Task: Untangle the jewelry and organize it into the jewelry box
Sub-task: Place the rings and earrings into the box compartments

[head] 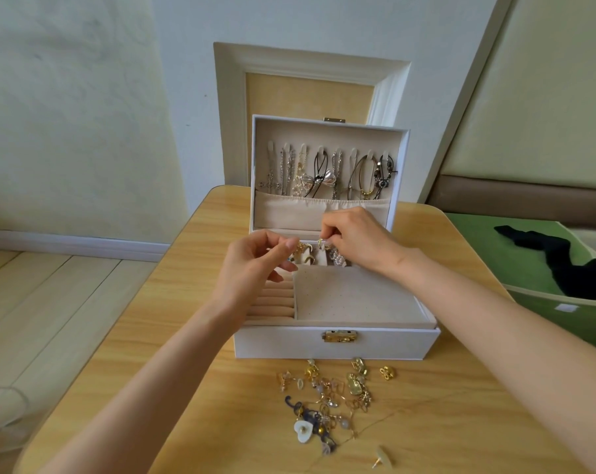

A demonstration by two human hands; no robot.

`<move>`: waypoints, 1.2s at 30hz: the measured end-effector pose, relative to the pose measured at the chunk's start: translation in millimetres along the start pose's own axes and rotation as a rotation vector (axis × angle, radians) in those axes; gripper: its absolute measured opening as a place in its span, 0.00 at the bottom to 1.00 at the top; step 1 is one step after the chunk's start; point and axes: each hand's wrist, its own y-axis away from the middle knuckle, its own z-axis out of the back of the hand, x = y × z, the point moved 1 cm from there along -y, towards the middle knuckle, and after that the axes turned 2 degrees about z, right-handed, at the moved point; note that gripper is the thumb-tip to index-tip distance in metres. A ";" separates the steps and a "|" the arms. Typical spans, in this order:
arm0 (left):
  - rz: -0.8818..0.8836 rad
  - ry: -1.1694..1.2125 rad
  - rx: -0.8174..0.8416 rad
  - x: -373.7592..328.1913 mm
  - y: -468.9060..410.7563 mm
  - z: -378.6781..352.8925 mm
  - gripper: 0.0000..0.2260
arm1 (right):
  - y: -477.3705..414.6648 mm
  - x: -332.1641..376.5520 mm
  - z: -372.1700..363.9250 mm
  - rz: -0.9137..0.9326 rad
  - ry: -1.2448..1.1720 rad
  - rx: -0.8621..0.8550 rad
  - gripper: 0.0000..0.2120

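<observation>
Jewelry box: white, lid upright, cream lining, gold clasp on front wall; sits on the wooden table. Left part of tray: ring rolls. Right of these: flat perforated pad. Lid interior: row of necklaces hanging on hooks, ends tucked into a fabric pocket.

Left hand: over the tray's rear left, thumb and forefinger pinched on a small gold piece. Right hand: just beside it over the rear compartments, fingertips pinched on another gold piece. A pearl item lies in the compartment below.

Tangled jewelry pile: gold charms, chains, white heart piece; on table in front of box, between the forearms, untouched. Loose stud earring lies apart, nearer the camera.

No legible writing or labels.
</observation>
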 end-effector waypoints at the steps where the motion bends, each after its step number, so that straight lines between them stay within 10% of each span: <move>1: 0.001 0.000 -0.001 0.0 0.0 0.0 0.08 | -0.1 -1.0 1.5 -0.019 -0.003 0.011 0.07; 36: -0.004 -0.007 -0.004 1.9 -0.8 -0.6 0.06 | -1.0 8.3 18.4 -0.248 -0.279 0.051 0.13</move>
